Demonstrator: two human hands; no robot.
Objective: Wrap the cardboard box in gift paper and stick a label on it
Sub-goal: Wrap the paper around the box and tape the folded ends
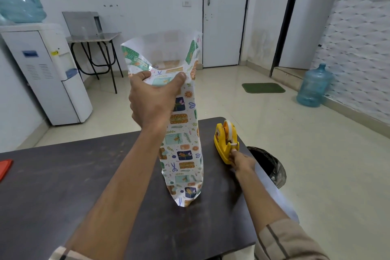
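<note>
A tall box wrapped in patterned gift paper (pixel 182 150) stands on end on the dark table (pixel 84 175). Loose paper flares open above its top, and the cardboard itself is hidden. My left hand (pixel 153 99) grips the wrapped box near its top, fingers curled round the far side. To the right a yellow tape dispenser (pixel 224 141) sits near the table's right edge. My right hand (pixel 240 160) pinches the tape end at the dispenser's cutter. No label is in view.
A bin lined with a black bag (pixel 269 164) stands on the floor just right of the table. A red object (pixel 5 168) lies at the table's left edge. A water dispenser (pixel 48 74), a small desk (pixel 95 38) and a blue water jug (pixel 314 86) stand farther off.
</note>
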